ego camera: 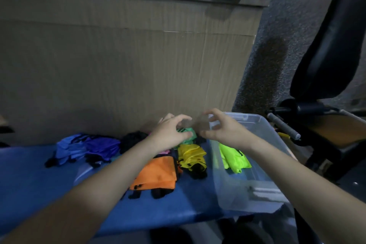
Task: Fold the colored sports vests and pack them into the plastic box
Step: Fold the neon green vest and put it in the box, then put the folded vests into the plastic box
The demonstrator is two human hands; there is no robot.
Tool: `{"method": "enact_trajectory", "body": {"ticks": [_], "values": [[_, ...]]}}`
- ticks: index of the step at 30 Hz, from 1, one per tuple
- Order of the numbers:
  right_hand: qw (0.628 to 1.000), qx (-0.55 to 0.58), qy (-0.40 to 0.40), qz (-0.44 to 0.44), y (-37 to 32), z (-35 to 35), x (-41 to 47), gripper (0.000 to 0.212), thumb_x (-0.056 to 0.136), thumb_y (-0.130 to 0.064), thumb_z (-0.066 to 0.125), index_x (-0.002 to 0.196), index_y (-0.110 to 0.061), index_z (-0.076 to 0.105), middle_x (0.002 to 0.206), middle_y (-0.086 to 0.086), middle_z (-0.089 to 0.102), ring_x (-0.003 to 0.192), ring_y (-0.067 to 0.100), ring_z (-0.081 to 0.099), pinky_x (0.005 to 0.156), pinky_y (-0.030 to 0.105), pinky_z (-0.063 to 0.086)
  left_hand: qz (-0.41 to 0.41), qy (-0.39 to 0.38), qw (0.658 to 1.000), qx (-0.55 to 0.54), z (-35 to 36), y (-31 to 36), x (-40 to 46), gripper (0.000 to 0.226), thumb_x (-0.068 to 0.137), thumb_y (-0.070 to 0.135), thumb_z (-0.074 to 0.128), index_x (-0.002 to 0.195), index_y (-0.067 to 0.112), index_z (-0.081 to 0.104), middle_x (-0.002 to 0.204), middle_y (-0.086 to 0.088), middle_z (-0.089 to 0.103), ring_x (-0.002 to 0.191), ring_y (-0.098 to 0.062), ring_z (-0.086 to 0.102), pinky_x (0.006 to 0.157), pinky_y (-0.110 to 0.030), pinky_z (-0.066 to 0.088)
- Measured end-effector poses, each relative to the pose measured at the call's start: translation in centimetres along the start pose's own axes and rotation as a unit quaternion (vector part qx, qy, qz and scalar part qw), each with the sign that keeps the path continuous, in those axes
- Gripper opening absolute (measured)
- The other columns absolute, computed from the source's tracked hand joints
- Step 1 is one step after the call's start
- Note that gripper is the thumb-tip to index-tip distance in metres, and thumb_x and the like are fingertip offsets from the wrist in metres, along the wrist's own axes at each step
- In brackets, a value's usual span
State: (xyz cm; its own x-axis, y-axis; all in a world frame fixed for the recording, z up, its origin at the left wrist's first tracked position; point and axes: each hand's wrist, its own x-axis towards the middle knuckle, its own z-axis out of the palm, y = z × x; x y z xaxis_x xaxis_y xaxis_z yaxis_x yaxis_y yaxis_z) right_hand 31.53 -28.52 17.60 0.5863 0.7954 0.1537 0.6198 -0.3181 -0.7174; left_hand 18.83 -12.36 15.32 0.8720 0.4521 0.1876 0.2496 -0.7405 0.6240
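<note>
The left hand (170, 130) had its fingers curled around a green vest (188, 134) and held it, bunched up, at the far side of the blue mat (29, 180). The right hand (219, 127) was just beside it, with thumb and fingers bent like a claw. It was blurry, so I could not tell if it held any of the green cloth.

A clear plastic box (257, 184) sat on the right end of the mat. One folded bright lime vest (233, 156) lay inside it.

More vests lay on the mat. A yellow vest (191, 155) was just left of the box, below the green one. An orange vest (156, 174) lay flat near it, partly under the left arm. A small bit of a pink vest (166, 151) showed by the left wrist. A black vest (132, 140) and a heap of blue and purple vests (85, 147) lay farther left.

A tall cardboard wall (128, 61) stood behind the mat. A black chair (332, 55) stood on the right.
</note>
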Motion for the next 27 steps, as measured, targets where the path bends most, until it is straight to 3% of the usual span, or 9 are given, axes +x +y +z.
{"method": "enact_trajectory", "body": {"ticks": [3, 6, 8, 10, 13, 18, 20, 22, 27], "values": [[0.999, -0.007, -0.013, -0.031, -2.8, 3.8, 0.4, 0.067, 0.065, -0.042, 0.080, 0.126, -0.029, 0.057, 0.113, 0.009, 0.064, 0.094, 0.017, 0.063, 0.091, 0.042, 0.054, -0.025, 0.020, 0.999, -0.002, -2.7, -3.9, -2.9, 0.044, 0.086, 0.040, 0.073, 0.127, 0.042, 0.060, 0.109, 0.001, 0.050, 0.112, -0.019, 0.050, 0.107, -0.031, 0.038], [0.998, 0.001, -0.028, -0.048, -4.6, 8.0, 0.6, 0.054, 0.077, -0.019, 0.081, 0.125, -0.026, 0.058, 0.106, -0.004, 0.064, 0.091, 0.016, 0.066, 0.089, 0.034, 0.054, -0.060, 0.035, 0.998, -0.007, -4.4, -8.4, -5.9, 0.042, 0.086, 0.038, 0.073, 0.126, 0.041, 0.061, 0.107, 0.001, 0.050, 0.101, -0.018, 0.052, 0.099, -0.027, 0.040], [0.998, 0.009, -0.044, -0.047, -4.8, 10.9, 0.2, 0.050, 0.077, -0.015, 0.081, 0.122, -0.025, 0.059, 0.096, -0.013, 0.064, 0.078, 0.003, 0.066, 0.079, 0.024, 0.053, -0.084, 0.034, 0.996, -0.013, -4.5, -11.2, -7.6, 0.040, 0.086, 0.038, 0.073, 0.124, 0.041, 0.061, 0.109, 0.001, 0.052, 0.096, -0.015, 0.052, 0.097, -0.027, 0.041], [0.997, 0.008, -0.065, -0.050, -4.3, 13.7, -0.4, 0.053, 0.072, -0.028, 0.082, 0.120, -0.024, 0.060, 0.099, -0.009, 0.065, 0.081, -0.002, 0.063, 0.081, 0.022, 0.050, -0.110, 0.031, 0.993, -0.019, -4.2, -13.7, -8.9, 0.040, 0.086, 0.038, 0.073, 0.124, 0.041, 0.061, 0.110, 0.000, 0.052, 0.097, -0.014, 0.053, 0.096, -0.027, 0.042], [0.995, -0.018, -0.088, -0.031, -3.1, 17.1, -0.7, 0.070, 0.061, -0.057, 0.071, 0.125, -0.032, 0.058, 0.116, -0.005, 0.061, 0.105, 0.009, 0.059, 0.095, 0.030, 0.049, -0.134, 0.039, 0.990, -0.019, -3.3, -17.0, -10.1, 0.040, 0.083, 0.038, 0.075, 0.120, 0.042, 0.063, 0.108, -0.001, 0.052, 0.096, -0.014, 0.055, 0.102, -0.031, 0.043], [0.994, -0.006, -0.108, -0.021, -3.1, 21.7, -0.2, 0.051, 0.079, -0.022, 0.081, 0.125, -0.025, 0.059, 0.111, 0.000, 0.058, 0.091, 0.009, 0.057, 0.086, 0.024, 0.046, -0.167, 0.073, 0.982, -0.047, -3.4, -21.4, -12.3, 0.029, 0.070, 0.047, 0.071, 0.095, 0.055, 0.058, 0.095, 0.008, 0.051, 0.096, -0.016, 0.058, 0.101, -0.040, 0.047], [0.993, -0.003, -0.111, -0.041, -3.8, 23.7, 0.4, 0.047, 0.080, -0.018, 0.080, 0.122, -0.025, 0.060, 0.111, 0.003, 0.060, 0.082, 0.005, 0.057, 0.079, 0.015, 0.043, -0.171, 0.111, 0.977, -0.064, -4.3, -23.0, -13.5, 0.028, 0.068, 0.050, 0.067, 0.094, 0.057, 0.059, 0.098, 0.007, 0.054, 0.095, -0.011, 0.059, 0.097, -0.036, 0.048], [0.992, 0.008, -0.113, -0.058, -5.1, 25.5, 1.0, 0.045, 0.079, -0.014, 0.078, 0.119, -0.026, 0.061, 0.110, 0.006, 0.059, 0.082, 0.008, 0.058, 0.076, 0.012, 0.042, -0.172, 0.134, 0.973, -0.073, -5.2, -24.6, -14.6, 0.029, 0.080, 0.034, 0.074, 0.096, 0.054, 0.060, 0.100, 0.008, 0.055, 0.086, 0.000, 0.055, 0.088, -0.027, 0.046], [0.988, 0.030, -0.126, -0.089, -7.6, 30.2, 1.8, 0.042, 0.077, -0.013, 0.077, 0.112, -0.031, 0.062, 0.099, 0.003, 0.059, 0.074, 0.009, 0.056, 0.075, 0.021, 0.044, -0.186, 0.170, 0.962, -0.109, -6.2, -27.9, -16.4, 0.031, 0.088, 0.016, 0.071, 0.101, 0.043, 0.065, 0.105, 0.000, 0.056, 0.078, -0.003, 0.052, 0.072, -0.004, 0.040]]}}
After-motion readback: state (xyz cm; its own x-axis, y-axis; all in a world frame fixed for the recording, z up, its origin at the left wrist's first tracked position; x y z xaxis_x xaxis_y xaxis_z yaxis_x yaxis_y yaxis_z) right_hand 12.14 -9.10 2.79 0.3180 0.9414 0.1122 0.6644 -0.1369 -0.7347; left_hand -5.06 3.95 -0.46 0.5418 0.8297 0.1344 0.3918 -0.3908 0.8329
